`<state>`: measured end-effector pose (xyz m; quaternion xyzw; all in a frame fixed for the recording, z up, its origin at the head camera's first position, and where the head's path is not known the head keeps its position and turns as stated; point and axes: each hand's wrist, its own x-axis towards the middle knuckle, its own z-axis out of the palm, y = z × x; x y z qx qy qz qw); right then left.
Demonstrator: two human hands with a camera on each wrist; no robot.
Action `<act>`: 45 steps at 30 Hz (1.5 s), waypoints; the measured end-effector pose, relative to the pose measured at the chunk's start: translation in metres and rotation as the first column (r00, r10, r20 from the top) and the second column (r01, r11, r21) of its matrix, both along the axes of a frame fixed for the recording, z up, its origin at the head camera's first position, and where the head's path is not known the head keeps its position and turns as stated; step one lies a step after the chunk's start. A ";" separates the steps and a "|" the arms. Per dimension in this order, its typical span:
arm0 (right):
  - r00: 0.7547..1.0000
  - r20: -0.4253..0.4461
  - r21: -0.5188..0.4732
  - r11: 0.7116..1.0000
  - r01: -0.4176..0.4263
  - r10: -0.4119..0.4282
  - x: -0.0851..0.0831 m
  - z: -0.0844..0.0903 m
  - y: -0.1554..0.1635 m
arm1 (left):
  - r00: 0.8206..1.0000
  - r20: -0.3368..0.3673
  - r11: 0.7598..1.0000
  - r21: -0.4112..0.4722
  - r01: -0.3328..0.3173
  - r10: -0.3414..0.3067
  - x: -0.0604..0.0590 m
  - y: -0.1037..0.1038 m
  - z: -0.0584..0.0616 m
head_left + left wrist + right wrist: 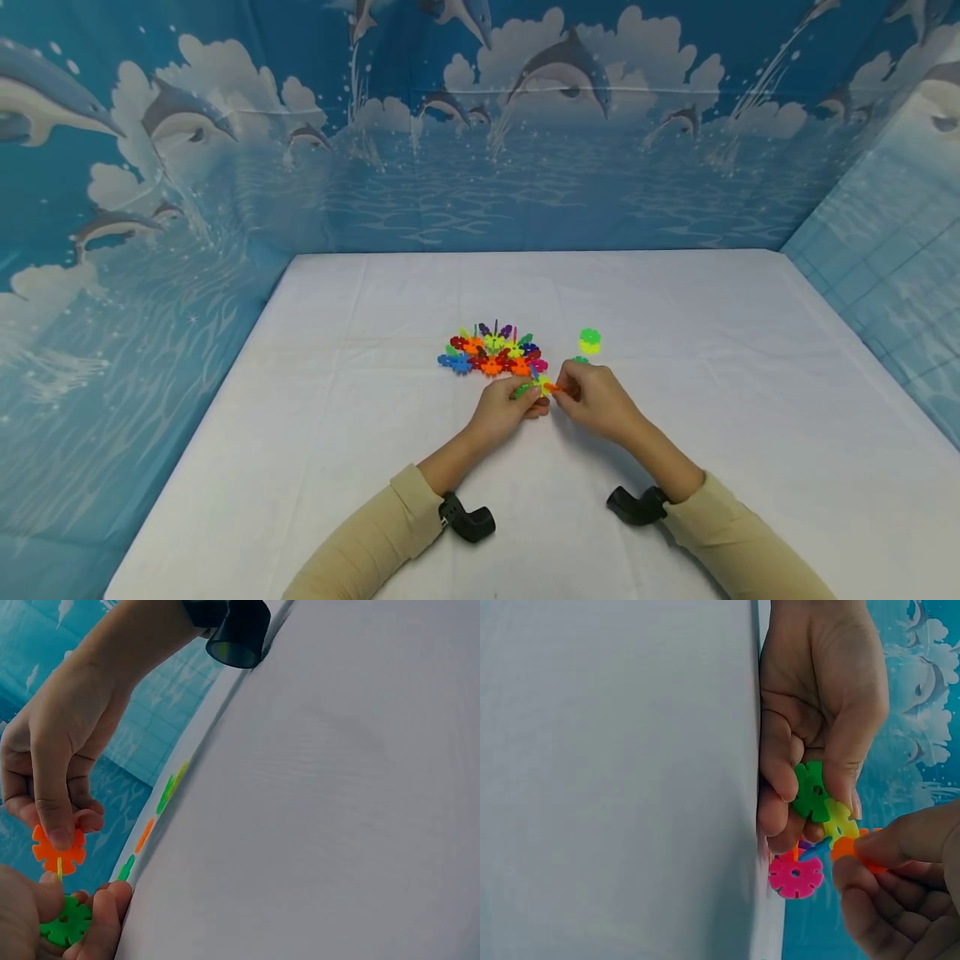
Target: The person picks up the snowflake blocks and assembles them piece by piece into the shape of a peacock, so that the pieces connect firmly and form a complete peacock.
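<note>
Over the white table [675, 433], just in front of a heap of bright plastic discs [491, 352], the left hand [506, 408] pinches a green disc [810, 791] joined to a yellow one, while the right hand [592, 398] pinches an orange disc [58, 851] against it.

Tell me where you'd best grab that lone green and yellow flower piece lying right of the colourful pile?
Probably by its notched rim, from above: the green and yellow piece lies low on the white table, apart from the pile, with open cloth all round it.
</note>
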<state>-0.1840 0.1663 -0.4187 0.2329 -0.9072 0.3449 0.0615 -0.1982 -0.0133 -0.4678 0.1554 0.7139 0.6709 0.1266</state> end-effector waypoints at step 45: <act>0.928 0.291 0.093 0.972 0.216 -0.233 -0.034 -0.011 0.057 | 0.871 -0.448 0.972 -0.023 -0.234 0.199 0.000 -0.001 -0.002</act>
